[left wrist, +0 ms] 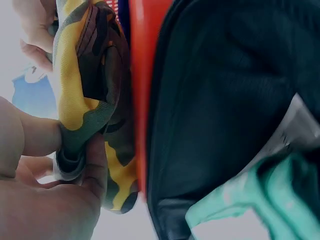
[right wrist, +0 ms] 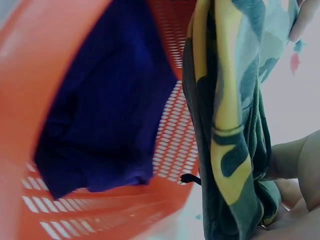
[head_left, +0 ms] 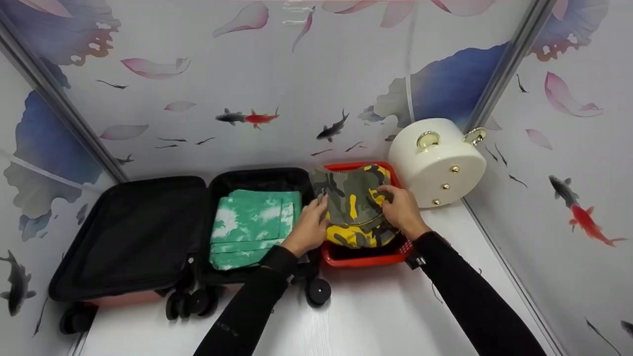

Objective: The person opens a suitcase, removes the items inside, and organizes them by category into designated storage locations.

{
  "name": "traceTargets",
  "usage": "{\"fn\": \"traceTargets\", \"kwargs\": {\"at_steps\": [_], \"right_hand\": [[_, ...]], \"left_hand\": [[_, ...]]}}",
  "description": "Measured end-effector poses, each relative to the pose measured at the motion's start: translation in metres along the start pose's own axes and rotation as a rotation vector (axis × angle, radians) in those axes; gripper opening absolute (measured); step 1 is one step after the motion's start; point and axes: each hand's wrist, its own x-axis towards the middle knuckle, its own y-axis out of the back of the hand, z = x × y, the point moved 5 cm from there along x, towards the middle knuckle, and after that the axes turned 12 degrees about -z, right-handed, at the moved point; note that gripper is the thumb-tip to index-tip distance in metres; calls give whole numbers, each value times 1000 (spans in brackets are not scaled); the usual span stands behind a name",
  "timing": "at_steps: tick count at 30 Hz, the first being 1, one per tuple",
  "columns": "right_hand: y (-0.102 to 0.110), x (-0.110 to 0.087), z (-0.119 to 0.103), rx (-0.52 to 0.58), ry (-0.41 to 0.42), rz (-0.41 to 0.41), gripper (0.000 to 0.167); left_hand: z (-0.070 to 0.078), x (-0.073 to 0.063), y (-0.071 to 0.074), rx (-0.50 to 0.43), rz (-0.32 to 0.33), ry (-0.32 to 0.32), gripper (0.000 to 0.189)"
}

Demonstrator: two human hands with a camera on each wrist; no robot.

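Observation:
A folded camouflage garment (head_left: pixel 353 202) in yellow, green and black is held over the red plastic basket (head_left: pixel 366 261). My left hand (head_left: pixel 310 225) pinches its left edge between thumb and fingers, plain in the left wrist view. At the opposite edge my right hand (head_left: pixel 401 207) grips it, with the fingers partly hidden by the fabric in the right wrist view. A small dark cord end (right wrist: pixel 190 179) sticks out of the garment. Beneath it, a dark blue cloth (right wrist: pixel 107 105) lies in the basket.
Left of the basket lies an open suitcase (head_left: pixel 133 237) with black lining and wheels. Folded green and white tie-dye cloth (head_left: pixel 252 222) fills part of its right half. A round white case (head_left: pixel 435 163) with gold studs stands behind right. Printed wall panels (head_left: pixel 277 79) enclose the white surface.

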Motion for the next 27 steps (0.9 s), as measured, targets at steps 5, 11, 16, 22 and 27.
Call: {"fn": "traceTargets", "kwargs": {"at_steps": [5,11,16,22,27], "right_hand": [[-10,6,21,-6,-39,-24,46],[-24,16,37,-130,-94,-199,48],[-21,15,22,-263,-112,-217,48],[-22,10,-30,-282,-13,-82,44],[-50,5,-80,21,129,-166,29]], "left_hand": [[-3,4,-11,-22,-66,42,63],[-3,1,-12,-60,-96,7,50],[-8,-7,0,-105,-6,12,42],[-30,-22,31,-146,252,182,37],[-70,-32,61,-94,448,282,44]]}}
